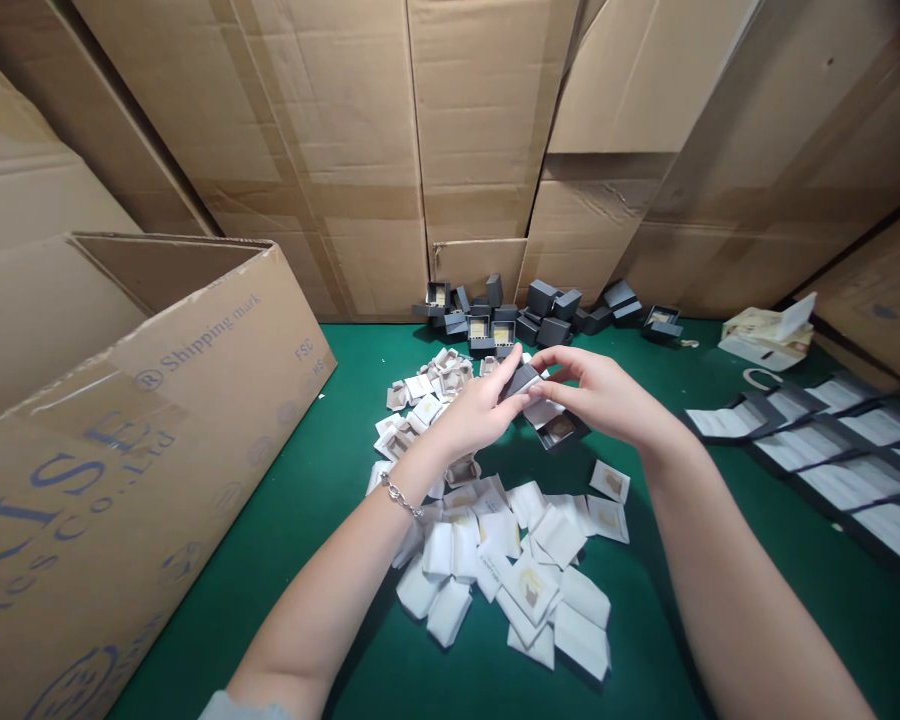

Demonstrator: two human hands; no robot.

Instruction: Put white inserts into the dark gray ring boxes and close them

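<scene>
A small black box [559, 430] is held up over the table, its lid part raised and its open side toward me. My left hand [484, 408] grips it from the left, thumb and fingers closed on the dark lid part [523, 379]. From the right, my right hand [596, 392] has its thumb and bent fingers pinched at the same box, beside a white piece [544, 412] whose kind I cannot make out. Below the hands lies a loose pile of folded white leaflets [559, 535]. Pale moulded inserts [450, 375] are heaped just left of the box.
Several small black boxes [553, 332], some open, stand along the cardboard wall [360, 150]. A large open carton [217, 360] fills the left side. On the right are rows of black boxes with white faces [817, 430] and a tissue pack [769, 335]. The table [270, 610] is green.
</scene>
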